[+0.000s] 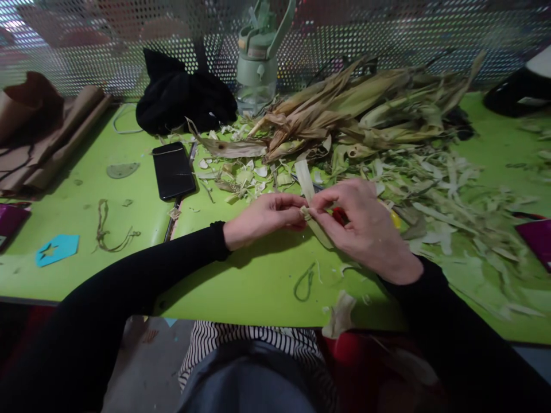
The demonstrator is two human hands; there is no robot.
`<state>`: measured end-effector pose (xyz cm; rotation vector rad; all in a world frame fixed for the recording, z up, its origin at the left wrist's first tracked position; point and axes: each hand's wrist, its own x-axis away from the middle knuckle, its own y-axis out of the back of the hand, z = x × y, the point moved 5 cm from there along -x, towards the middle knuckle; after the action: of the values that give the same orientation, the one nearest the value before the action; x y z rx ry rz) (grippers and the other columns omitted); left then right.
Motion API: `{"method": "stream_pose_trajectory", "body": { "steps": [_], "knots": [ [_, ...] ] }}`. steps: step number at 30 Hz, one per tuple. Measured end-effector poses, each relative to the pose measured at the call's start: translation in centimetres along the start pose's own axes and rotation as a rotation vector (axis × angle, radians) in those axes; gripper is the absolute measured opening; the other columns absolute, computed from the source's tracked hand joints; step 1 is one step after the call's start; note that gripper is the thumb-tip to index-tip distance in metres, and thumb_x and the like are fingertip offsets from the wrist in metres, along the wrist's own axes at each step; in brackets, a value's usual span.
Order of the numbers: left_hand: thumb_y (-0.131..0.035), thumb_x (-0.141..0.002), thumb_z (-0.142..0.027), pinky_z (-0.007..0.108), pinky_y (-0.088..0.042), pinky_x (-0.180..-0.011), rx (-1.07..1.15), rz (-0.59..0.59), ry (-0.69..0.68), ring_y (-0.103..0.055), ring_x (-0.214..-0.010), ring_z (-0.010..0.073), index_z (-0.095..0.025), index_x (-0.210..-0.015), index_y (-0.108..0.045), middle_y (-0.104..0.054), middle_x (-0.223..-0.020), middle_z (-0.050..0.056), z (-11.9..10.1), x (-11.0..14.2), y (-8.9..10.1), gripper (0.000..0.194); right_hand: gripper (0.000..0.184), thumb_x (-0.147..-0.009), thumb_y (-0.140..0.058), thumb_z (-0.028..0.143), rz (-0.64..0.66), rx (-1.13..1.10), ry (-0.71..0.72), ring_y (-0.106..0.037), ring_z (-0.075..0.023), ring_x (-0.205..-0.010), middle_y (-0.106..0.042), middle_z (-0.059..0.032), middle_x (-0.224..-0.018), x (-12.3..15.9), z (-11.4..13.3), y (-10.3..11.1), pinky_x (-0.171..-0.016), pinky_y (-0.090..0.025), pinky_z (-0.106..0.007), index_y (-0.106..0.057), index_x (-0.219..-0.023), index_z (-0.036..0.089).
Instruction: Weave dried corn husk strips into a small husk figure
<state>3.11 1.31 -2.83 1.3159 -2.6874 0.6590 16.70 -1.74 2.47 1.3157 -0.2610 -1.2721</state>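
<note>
Both of my hands meet over the green table, pinching a pale strip of corn husk (305, 179) between the fingertips. My left hand (273, 217) grips a small folded or knotted part of it. My right hand (359, 223) has thumb and forefinger closed on the same strip, whose upper end sticks up away from me while another length hangs below the fingers. Something red shows behind the right fingers, mostly hidden. Below the hands lies a loop of green string (303, 284), and a scrap of husk (340, 314) rests at the near edge.
A heap of dried corn husks (361, 115) lies at the back right, with shredded strips (465, 206) in front. A bottle (257, 69), black cloth (181, 94) and phone (174, 171) stand or lie behind. Brown paper (47, 135) and a blue tag (57, 250) are left.
</note>
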Motion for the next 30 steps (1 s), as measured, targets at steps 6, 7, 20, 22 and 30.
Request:
{"method": "stream_pose_trajectory", "body": {
  "steps": [6, 7, 20, 22, 30],
  "knots": [
    [-0.063, -0.087, -0.008, 0.031, -0.053, -0.088, -0.053, 0.036, -0.056, -0.066, -0.078, 0.0091, -0.007, -0.102, -0.069, -0.071, -0.086, 0.005, 0.1, 0.1, 0.0, 0.016, 0.007, -0.09, -0.059, 0.024, 0.02, -0.166, -0.111, -0.06, -0.0239, -0.082, -0.063, -0.0038, -0.085, 0.0, -0.4, -0.4, -0.073, -0.047, -0.039, -0.053, -0.086, 0.025],
    [-0.063, -0.087, -0.008, 0.03, -0.053, -0.087, -0.074, 0.039, -0.061, -0.065, -0.077, 0.0087, -0.007, -0.102, -0.069, -0.071, -0.086, 0.006, 0.1, 0.1, 0.1, 0.017, 0.006, -0.09, -0.058, 0.024, 0.054, -0.162, -0.099, -0.061, -0.0242, -0.083, -0.064, -0.0039, -0.085, 0.0, -0.3, -0.5, -0.073, -0.047, -0.039, -0.054, -0.085, 0.025],
    [-0.064, -0.09, -0.013, 0.027, -0.051, -0.084, -0.079, 0.076, -0.119, -0.064, -0.081, 0.0099, -0.008, -0.104, -0.069, -0.072, -0.091, 0.007, 0.0, -0.1, 0.2, 0.016, 0.015, -0.097, -0.055, 0.031, 0.062, -0.019, 0.084, -0.062, -0.0276, -0.089, -0.072, -0.0061, -0.086, -0.4, -0.3, 0.1, -0.082, -0.047, -0.045, -0.067, -0.092, 0.025],
    [-0.064, -0.091, -0.016, 0.026, -0.049, -0.081, -0.118, 0.071, -0.145, -0.063, -0.081, 0.0097, -0.008, -0.108, -0.069, -0.072, -0.093, 0.007, -0.1, 0.0, 0.3, 0.02, 0.013, -0.096, -0.059, 0.033, 0.022, -0.001, 0.097, -0.062, -0.0277, -0.087, -0.072, -0.0068, -0.087, -0.4, -0.3, 0.4, -0.08, -0.047, -0.045, -0.067, -0.095, 0.024],
    [-0.072, -0.086, -0.024, 0.029, -0.05, -0.085, -0.115, 0.111, -0.164, -0.064, -0.088, 0.0117, -0.01, -0.11, -0.069, -0.072, -0.102, 0.007, -0.3, 0.1, 0.0, 0.028, 0.014, -0.096, -0.058, 0.031, 0.041, -0.037, 0.075, -0.063, -0.0276, -0.09, -0.071, -0.008, -0.089, -0.4, -0.2, 0.6, -0.083, -0.047, -0.046, -0.067, -0.088, 0.025]
  ]
}}
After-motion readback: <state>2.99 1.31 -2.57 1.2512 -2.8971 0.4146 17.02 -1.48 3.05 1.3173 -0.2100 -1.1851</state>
